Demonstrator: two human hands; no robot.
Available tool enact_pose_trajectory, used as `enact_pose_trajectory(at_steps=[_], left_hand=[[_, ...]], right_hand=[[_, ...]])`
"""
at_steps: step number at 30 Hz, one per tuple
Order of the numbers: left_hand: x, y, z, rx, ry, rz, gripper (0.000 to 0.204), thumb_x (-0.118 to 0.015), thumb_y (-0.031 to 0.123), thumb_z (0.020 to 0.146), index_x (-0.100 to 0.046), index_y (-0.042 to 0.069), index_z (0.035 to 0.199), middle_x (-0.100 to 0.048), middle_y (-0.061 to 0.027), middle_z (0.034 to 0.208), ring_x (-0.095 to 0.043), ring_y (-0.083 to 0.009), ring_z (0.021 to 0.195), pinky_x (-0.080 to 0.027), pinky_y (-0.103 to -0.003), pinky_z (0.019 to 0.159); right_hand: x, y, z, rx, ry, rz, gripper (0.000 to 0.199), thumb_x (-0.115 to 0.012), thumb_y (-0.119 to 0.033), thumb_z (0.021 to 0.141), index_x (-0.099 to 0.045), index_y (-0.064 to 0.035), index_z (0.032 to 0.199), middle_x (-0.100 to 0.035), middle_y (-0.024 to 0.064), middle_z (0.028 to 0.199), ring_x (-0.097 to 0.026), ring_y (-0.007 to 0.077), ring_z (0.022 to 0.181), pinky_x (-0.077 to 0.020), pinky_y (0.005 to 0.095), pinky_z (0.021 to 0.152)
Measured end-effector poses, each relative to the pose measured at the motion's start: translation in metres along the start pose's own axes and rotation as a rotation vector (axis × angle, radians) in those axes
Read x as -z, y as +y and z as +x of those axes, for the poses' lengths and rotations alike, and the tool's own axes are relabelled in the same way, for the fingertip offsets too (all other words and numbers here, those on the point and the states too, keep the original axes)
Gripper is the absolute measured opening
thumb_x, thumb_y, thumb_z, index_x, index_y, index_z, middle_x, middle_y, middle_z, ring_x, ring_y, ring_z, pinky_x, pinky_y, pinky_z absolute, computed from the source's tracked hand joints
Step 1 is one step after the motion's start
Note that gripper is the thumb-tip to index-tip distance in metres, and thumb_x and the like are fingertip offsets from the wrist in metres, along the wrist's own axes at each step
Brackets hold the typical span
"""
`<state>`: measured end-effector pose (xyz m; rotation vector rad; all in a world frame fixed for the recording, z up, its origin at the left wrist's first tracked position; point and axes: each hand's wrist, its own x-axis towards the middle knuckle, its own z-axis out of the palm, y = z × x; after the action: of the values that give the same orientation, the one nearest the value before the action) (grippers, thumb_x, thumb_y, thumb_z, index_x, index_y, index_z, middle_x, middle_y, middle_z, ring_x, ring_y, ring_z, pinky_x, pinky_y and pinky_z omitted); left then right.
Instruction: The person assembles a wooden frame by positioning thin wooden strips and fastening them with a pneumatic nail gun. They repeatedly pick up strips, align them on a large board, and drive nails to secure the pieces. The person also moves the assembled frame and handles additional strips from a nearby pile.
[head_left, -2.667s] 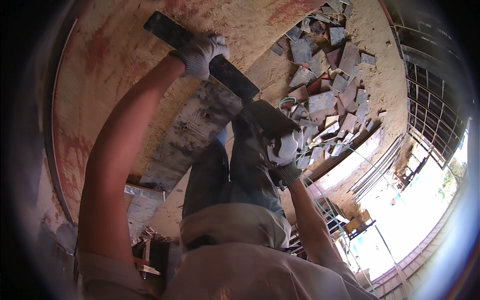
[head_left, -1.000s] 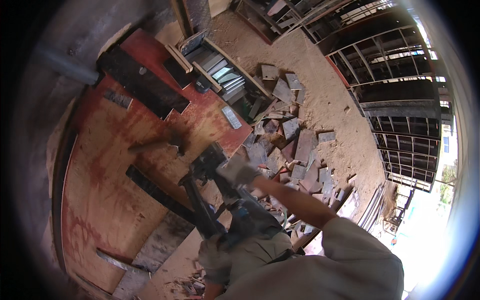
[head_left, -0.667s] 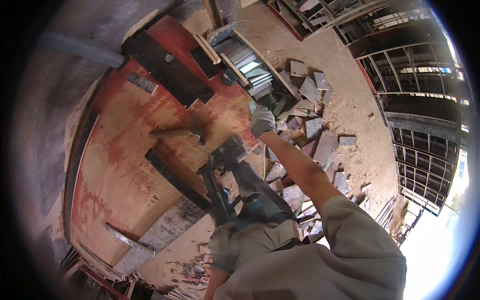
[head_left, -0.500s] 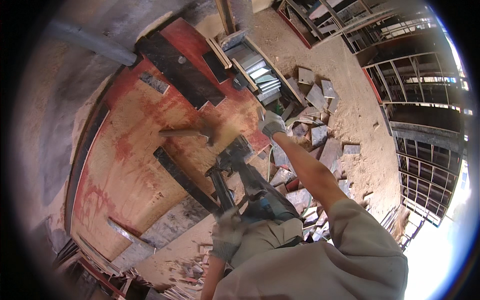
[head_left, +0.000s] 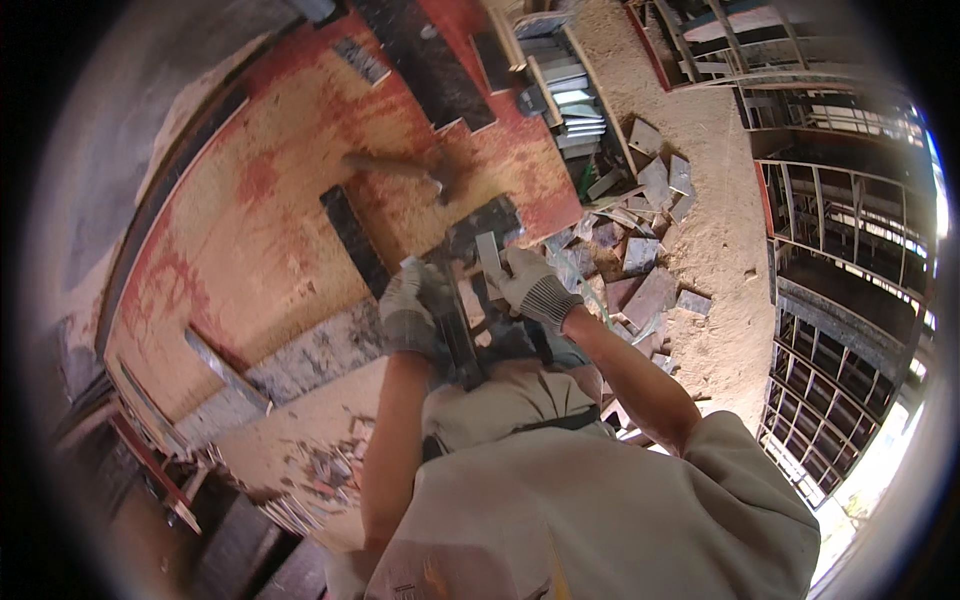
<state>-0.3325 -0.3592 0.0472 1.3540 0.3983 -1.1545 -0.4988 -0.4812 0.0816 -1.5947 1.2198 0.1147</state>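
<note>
My right hand, in a knitted glove with a grey cuff, pinches a flat pale-grey strip upright in front of me. Just left of it is a long dark tool with a narrow body, resembling a nail gun. My gloved left hand is closed against this tool's left side; its fingers are blurred and partly hidden. A hammer lies on the large dusty red board beyond my hands. Between it and my left hand, a dark narrow board lies across the red one.
A wooden box at the far right of the board holds silvery strips. Offcuts are piled on the sandy ground to the right. Dark framed panels stand at the right edge. Wood scraps litter the lower left.
My right hand has come back from beside the strip box toward my body, now with a pale strip in it. My left hand has moved up along the dark tool. The view has shifted.
</note>
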Motion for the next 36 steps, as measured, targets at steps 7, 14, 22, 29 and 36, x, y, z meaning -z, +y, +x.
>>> enact_pose_trajectory(at_steps=[7, 14, 22, 29, 36], left_hand=[[0.069, 0.018, -0.035, -0.039, 0.232, 0.204, 0.039, -0.06, 0.048, 0.102, -0.063, 0.013, 0.119, -0.049, 0.005, 0.064, -0.046, -0.007, 0.046, -0.035, -0.026, 0.037], [0.101, -0.021, -0.036, 0.141, -0.182, -0.501, 0.043, -0.054, 0.048, 0.103, -0.059, 0.005, 0.105, -0.054, -0.0024, 0.079, -0.051, -0.0145, 0.065, -0.043, -0.03, 0.054], [0.103, -0.047, -0.027, -0.001, 0.062, 0.094, 0.063, -0.05, 0.051, 0.105, -0.061, -0.005, 0.132, -0.073, -0.014, 0.104, -0.071, -0.0215, 0.084, -0.058, -0.033, 0.074], [0.087, -0.107, 0.005, -0.179, -0.104, 0.47, 0.054, -0.045, 0.047, 0.108, -0.062, 0.003, 0.133, -0.068, -0.0078, 0.118, -0.063, -0.016, 0.102, -0.053, -0.03, 0.084], [0.112, -0.164, 0.038, -0.311, -0.211, 0.686, 0.056, -0.04, 0.054, 0.108, -0.063, 0.008, 0.13, -0.07, -0.0056, 0.117, -0.067, -0.0176, 0.099, -0.055, -0.029, 0.087]], right_hand=[[-0.048, -0.007, -0.035, 0.186, -0.188, -0.457, 0.029, -0.055, -0.024, 0.094, -0.057, -0.0002, 0.11, -0.069, 0.0245, 0.087, -0.068, 0.0465, 0.089, -0.0545, 0.0546, 0.08], [-0.066, 0.009, -0.041, 0.072, -0.127, -0.345, 0.027, -0.06, -0.025, 0.09, -0.066, -0.0021, 0.104, -0.07, 0.0266, 0.096, -0.068, 0.0432, 0.097, -0.0541, 0.0514, 0.085], [-0.061, 0.004, -0.042, 0.231, -0.25, -0.428, 0.032, -0.057, -0.031, 0.094, -0.064, -0.0038, 0.109, -0.07, 0.026, 0.099, -0.069, 0.0423, 0.095, -0.054, 0.0521, 0.081], [-0.056, -0.015, -0.063, 0.212, -0.204, -0.24, 0.036, -0.059, -0.034, 0.097, -0.065, -0.0051, 0.117, -0.072, 0.0215, 0.099, -0.07, 0.0413, 0.094, -0.0557, 0.0501, 0.08], [-0.062, 0.006, -0.05, 0.093, -0.206, -0.498, 0.03, -0.06, -0.026, 0.09, -0.065, -0.0023, 0.108, -0.071, 0.0237, 0.102, -0.067, 0.0427, 0.1, -0.0536, 0.0524, 0.087]])
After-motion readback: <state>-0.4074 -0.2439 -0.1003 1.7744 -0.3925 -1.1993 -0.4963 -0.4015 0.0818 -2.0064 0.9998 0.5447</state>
